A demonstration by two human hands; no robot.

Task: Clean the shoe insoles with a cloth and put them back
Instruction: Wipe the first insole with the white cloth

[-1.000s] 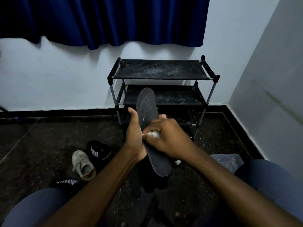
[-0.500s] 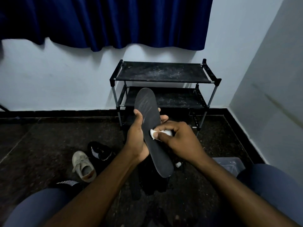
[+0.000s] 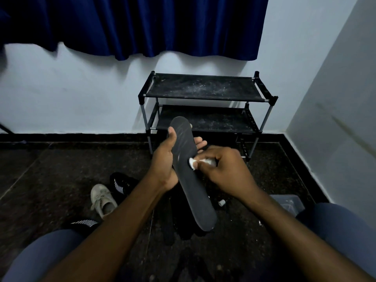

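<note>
Dark grey flat foam insole is held in mid-air in front of the black two-shelf shoe rack, toe end far, heel end near. The left hand grasps it from the left, thumb over its face and fingers curled behind. The right hand pinches a small white wadded cloth against its right edge. Hard rubbing could flex the unsupported heel end and twist it out of the grip onto the gritty dark floor. The tiny wad might also slip from the fingertips.
</note>
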